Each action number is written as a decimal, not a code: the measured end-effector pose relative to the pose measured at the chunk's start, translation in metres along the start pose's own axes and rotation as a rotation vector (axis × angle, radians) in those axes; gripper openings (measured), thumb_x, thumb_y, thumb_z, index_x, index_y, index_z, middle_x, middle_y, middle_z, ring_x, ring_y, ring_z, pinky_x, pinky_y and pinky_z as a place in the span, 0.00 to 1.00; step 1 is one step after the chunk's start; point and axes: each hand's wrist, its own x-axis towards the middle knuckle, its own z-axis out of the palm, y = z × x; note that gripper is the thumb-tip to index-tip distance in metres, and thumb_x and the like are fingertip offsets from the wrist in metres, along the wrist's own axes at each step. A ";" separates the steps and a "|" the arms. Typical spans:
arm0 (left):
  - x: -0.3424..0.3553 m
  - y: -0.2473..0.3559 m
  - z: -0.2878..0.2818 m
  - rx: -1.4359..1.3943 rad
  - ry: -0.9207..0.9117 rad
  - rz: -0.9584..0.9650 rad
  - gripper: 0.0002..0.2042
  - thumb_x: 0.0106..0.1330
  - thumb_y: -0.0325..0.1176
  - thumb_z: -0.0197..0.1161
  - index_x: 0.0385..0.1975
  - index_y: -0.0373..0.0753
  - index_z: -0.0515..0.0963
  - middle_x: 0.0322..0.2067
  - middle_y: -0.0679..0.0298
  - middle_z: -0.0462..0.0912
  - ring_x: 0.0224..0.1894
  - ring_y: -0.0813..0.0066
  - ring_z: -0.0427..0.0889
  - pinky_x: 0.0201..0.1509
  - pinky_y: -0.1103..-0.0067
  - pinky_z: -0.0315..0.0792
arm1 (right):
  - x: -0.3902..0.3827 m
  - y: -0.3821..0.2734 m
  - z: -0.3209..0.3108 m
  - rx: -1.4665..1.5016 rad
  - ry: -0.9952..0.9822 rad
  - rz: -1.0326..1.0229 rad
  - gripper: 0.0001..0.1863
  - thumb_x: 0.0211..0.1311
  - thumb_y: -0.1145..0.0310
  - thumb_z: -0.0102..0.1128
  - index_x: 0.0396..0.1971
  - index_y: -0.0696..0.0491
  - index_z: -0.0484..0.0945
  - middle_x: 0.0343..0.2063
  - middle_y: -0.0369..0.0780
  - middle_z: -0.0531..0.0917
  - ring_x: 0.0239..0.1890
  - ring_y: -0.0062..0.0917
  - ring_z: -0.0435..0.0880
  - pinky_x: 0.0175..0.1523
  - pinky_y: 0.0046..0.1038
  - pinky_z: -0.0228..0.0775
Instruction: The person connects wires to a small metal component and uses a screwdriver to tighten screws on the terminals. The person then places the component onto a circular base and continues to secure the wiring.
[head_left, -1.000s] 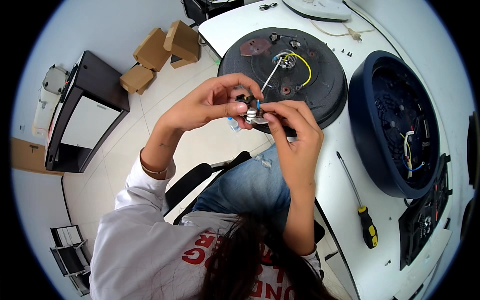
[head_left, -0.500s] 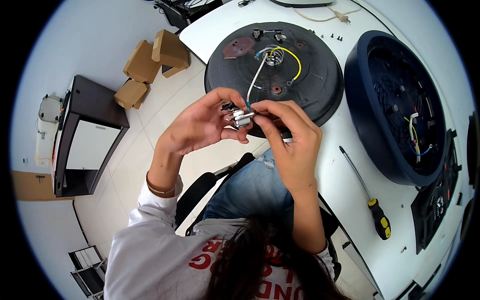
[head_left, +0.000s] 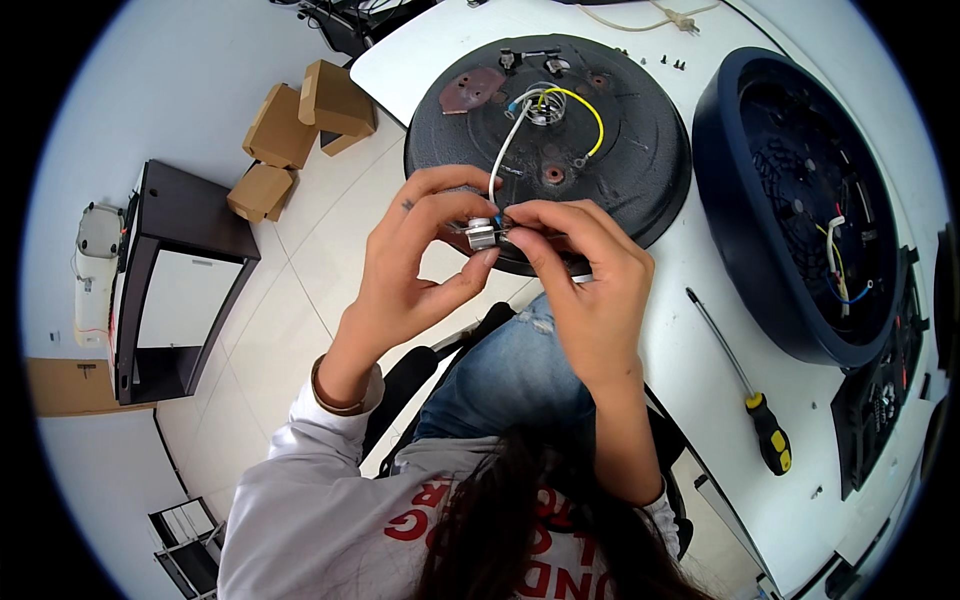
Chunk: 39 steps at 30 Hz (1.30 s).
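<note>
Between the fingertips and thumb of my left hand (head_left: 415, 245) is a small white-and-metal electrical part (head_left: 481, 235). My right hand (head_left: 590, 265) is closed in a pinch against that part's right side; what lies between its fingertips is too small to make out. A white wire (head_left: 501, 160) with a blue sleeve at its end runs down to the part from a round black metal base (head_left: 450, 135). A yellow wire (head_left: 600, 120) with a ring terminal curves from the coiled spring (head_left: 545, 108) at the middle of the base.
A dark blue round housing (head_left: 715, 200) with wires inside stands at the right. Nearer me lies a screwdriver (head_left: 768, 435) with a black-and-yellow handle, beside a black tool tray (head_left: 855, 440). Small screws (head_left: 680, 65) and a plug (head_left: 682, 20) lie at the back. Cardboard boxes (head_left: 280, 130) sit on the left.
My left hand has turned so its back shows more, and its fingers have closed around the part from above. The right hand keeps its pinch almost in place.
</note>
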 end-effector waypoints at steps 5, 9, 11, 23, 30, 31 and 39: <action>0.005 -0.005 -0.003 0.161 -0.018 0.069 0.16 0.49 0.19 0.68 0.39 0.37 0.79 0.43 0.60 0.77 0.38 0.74 0.80 0.33 0.82 0.76 | 0.001 -0.001 -0.002 -0.016 -0.034 0.001 0.06 0.55 0.78 0.64 0.34 0.58 0.81 0.29 0.40 0.82 0.27 0.26 0.83 0.31 0.24 0.74; 0.008 -0.006 -0.006 0.205 -0.010 0.092 0.16 0.46 0.20 0.69 0.38 0.38 0.81 0.43 0.61 0.76 0.34 0.74 0.80 0.33 0.82 0.76 | 0.004 -0.002 -0.005 -0.066 -0.077 0.012 0.06 0.55 0.77 0.64 0.34 0.58 0.81 0.28 0.39 0.82 0.28 0.26 0.82 0.31 0.24 0.74; 0.009 -0.007 -0.006 0.198 0.018 0.096 0.17 0.46 0.20 0.69 0.38 0.38 0.82 0.43 0.61 0.76 0.33 0.75 0.80 0.33 0.82 0.76 | 0.005 -0.003 -0.004 -0.049 -0.077 0.017 0.06 0.55 0.78 0.64 0.34 0.58 0.81 0.29 0.40 0.82 0.28 0.26 0.82 0.31 0.24 0.74; 0.014 -0.014 -0.002 0.187 0.037 0.225 0.15 0.46 0.20 0.68 0.36 0.35 0.80 0.46 0.56 0.81 0.40 0.67 0.84 0.39 0.79 0.77 | 0.006 -0.011 -0.008 -0.019 -0.088 0.119 0.06 0.56 0.78 0.62 0.35 0.59 0.81 0.30 0.40 0.81 0.28 0.25 0.83 0.32 0.23 0.74; 0.015 -0.018 0.001 0.199 0.047 0.261 0.15 0.46 0.19 0.68 0.37 0.33 0.80 0.42 0.56 0.83 0.39 0.64 0.84 0.39 0.78 0.78 | 0.006 -0.012 -0.003 -0.283 -0.034 -0.011 0.05 0.54 0.77 0.63 0.32 0.56 0.79 0.27 0.38 0.79 0.30 0.31 0.80 0.33 0.28 0.72; 0.015 -0.018 0.002 0.201 0.061 0.262 0.15 0.46 0.19 0.68 0.37 0.33 0.80 0.41 0.56 0.83 0.39 0.64 0.84 0.39 0.78 0.77 | 0.006 -0.011 -0.003 -0.304 -0.030 -0.030 0.06 0.53 0.76 0.64 0.32 0.56 0.79 0.27 0.37 0.78 0.30 0.30 0.79 0.33 0.27 0.71; 0.011 -0.027 0.007 0.145 0.121 0.317 0.18 0.44 0.17 0.67 0.38 0.32 0.78 0.40 0.53 0.84 0.31 0.68 0.81 0.31 0.80 0.73 | 0.016 -0.005 -0.011 -0.510 -0.101 -0.351 0.08 0.48 0.74 0.67 0.30 0.54 0.79 0.27 0.35 0.79 0.28 0.26 0.79 0.31 0.25 0.72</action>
